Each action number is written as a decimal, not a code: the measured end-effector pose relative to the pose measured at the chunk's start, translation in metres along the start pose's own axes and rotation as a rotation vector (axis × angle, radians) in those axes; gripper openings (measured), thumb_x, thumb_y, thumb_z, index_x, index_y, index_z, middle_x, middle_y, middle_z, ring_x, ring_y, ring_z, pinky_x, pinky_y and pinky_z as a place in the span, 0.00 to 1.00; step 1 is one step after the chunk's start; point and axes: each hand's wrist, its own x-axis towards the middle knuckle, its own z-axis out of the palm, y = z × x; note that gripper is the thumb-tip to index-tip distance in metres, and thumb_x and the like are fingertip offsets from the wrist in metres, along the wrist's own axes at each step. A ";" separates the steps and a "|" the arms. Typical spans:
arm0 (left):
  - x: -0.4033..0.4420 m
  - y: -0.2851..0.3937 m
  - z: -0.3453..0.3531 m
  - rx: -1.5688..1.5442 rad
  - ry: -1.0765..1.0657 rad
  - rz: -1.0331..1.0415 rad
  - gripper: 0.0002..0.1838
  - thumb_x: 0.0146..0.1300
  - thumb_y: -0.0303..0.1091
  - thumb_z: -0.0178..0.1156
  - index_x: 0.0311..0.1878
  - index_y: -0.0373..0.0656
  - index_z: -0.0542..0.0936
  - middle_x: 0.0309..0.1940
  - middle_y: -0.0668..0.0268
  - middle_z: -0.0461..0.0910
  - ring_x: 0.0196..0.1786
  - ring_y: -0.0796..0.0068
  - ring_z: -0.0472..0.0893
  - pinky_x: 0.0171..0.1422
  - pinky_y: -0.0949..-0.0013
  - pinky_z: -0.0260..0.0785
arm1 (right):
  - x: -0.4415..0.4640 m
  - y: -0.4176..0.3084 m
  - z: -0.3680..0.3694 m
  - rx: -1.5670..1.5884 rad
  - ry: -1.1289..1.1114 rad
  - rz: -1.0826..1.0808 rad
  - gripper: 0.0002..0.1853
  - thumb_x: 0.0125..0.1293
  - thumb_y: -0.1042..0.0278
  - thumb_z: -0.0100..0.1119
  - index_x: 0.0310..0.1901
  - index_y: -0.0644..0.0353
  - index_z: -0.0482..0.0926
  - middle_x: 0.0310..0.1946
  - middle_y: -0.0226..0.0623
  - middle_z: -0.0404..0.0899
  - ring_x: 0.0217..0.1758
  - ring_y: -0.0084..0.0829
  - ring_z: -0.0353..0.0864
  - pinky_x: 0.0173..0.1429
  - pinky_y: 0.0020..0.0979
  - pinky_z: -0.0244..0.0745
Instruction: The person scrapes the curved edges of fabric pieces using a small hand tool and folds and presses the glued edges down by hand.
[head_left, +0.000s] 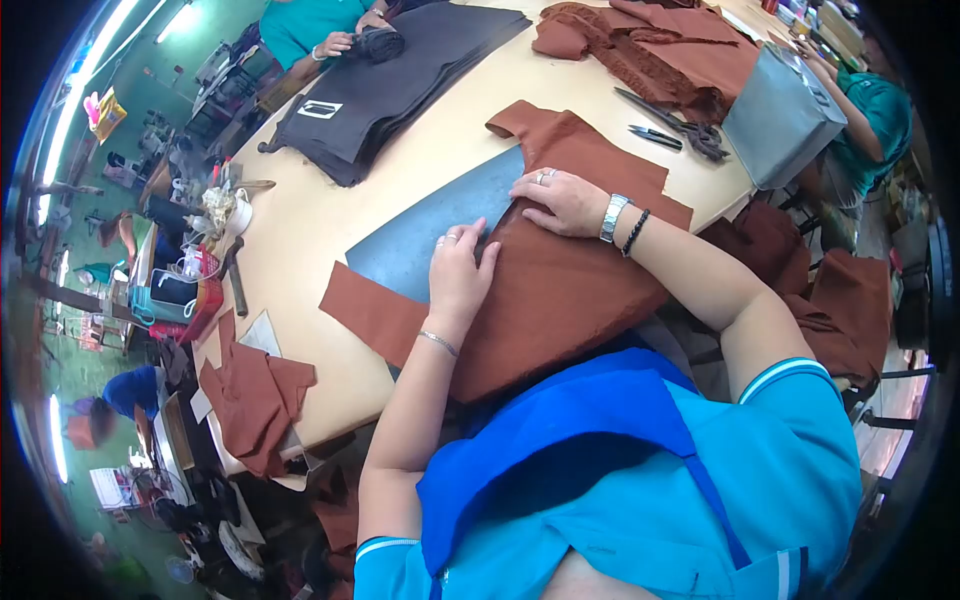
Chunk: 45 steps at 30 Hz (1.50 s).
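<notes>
A large reddish-brown fabric piece (pixel 560 290) lies over a blue-grey sheet (pixel 430 220) on the table and hangs over its near edge. My left hand (pixel 461 275) rests at the fabric's left edge, thumb and fingers bent toward each other; whether it pinches anything is hidden. To its upper right, my right hand (pixel 565 202) lies on the fabric's upper edge beside the sheet, fingers bent over that edge; what is under the fingertips cannot be made out. A brown strip (pixel 375 312) extends left from beneath my left forearm.
Scissors (pixel 655 137) and a grey box (pixel 785 115) are at the right. Dark fabric (pixel 400 85) is stacked at the far side, near a co-worker's hands. A hammer (pixel 235 277) and brown scraps (pixel 255 395) are on the left. Another person sits at the right.
</notes>
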 end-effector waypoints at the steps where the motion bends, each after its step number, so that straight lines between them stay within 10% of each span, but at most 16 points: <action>1: 0.004 0.000 0.000 -0.073 -0.030 0.003 0.17 0.66 0.37 0.63 0.55 0.40 0.82 0.48 0.55 0.82 0.51 0.53 0.81 0.55 0.56 0.74 | -0.001 0.002 -0.001 -0.021 0.004 -0.018 0.18 0.68 0.65 0.61 0.57 0.59 0.77 0.57 0.46 0.79 0.63 0.43 0.76 0.70 0.40 0.70; 10: -0.024 0.001 0.000 -0.004 0.096 0.142 0.08 0.69 0.30 0.60 0.47 0.41 0.85 0.39 0.59 0.82 0.35 0.57 0.84 0.40 0.59 0.78 | -0.004 0.008 0.005 -0.136 -0.043 -0.115 0.23 0.71 0.56 0.59 0.61 0.61 0.75 0.63 0.46 0.75 0.68 0.44 0.72 0.74 0.45 0.67; 17: -0.025 0.003 0.003 0.065 0.101 0.146 0.09 0.69 0.32 0.60 0.48 0.41 0.85 0.40 0.57 0.80 0.35 0.55 0.83 0.40 0.59 0.79 | -0.006 -0.045 -0.022 -0.355 -0.466 0.074 0.50 0.53 0.12 0.48 0.75 0.29 0.62 0.77 0.53 0.52 0.81 0.57 0.48 0.68 0.81 0.47; 24: -0.025 -0.003 0.007 0.039 0.104 0.132 0.09 0.68 0.31 0.62 0.48 0.42 0.86 0.39 0.58 0.81 0.37 0.57 0.84 0.41 0.60 0.78 | -0.006 -0.028 -0.016 -0.435 -0.198 0.061 0.45 0.61 0.20 0.50 0.71 0.44 0.68 0.73 0.48 0.62 0.78 0.50 0.59 0.72 0.71 0.52; 26: -0.023 0.000 0.002 -0.010 0.097 0.119 0.09 0.67 0.30 0.63 0.48 0.41 0.86 0.39 0.58 0.82 0.37 0.57 0.84 0.42 0.60 0.78 | -0.003 -0.055 -0.010 -0.174 -0.270 -0.049 0.39 0.63 0.29 0.57 0.67 0.51 0.73 0.67 0.43 0.70 0.73 0.43 0.67 0.74 0.55 0.60; 35: -0.060 -0.012 -0.032 0.052 0.030 0.155 0.07 0.65 0.33 0.64 0.42 0.43 0.86 0.33 0.63 0.81 0.32 0.61 0.82 0.38 0.59 0.75 | -0.011 -0.077 0.001 -0.301 -0.328 -0.020 0.41 0.64 0.26 0.52 0.71 0.44 0.68 0.70 0.49 0.64 0.76 0.49 0.62 0.68 0.71 0.60; 45: -0.062 -0.012 -0.034 0.104 0.031 0.163 0.08 0.64 0.33 0.64 0.43 0.43 0.86 0.34 0.62 0.81 0.34 0.61 0.82 0.41 0.59 0.74 | -0.013 -0.101 0.017 -0.304 -0.292 -0.131 0.39 0.67 0.27 0.48 0.69 0.47 0.71 0.65 0.42 0.72 0.71 0.41 0.68 0.71 0.64 0.58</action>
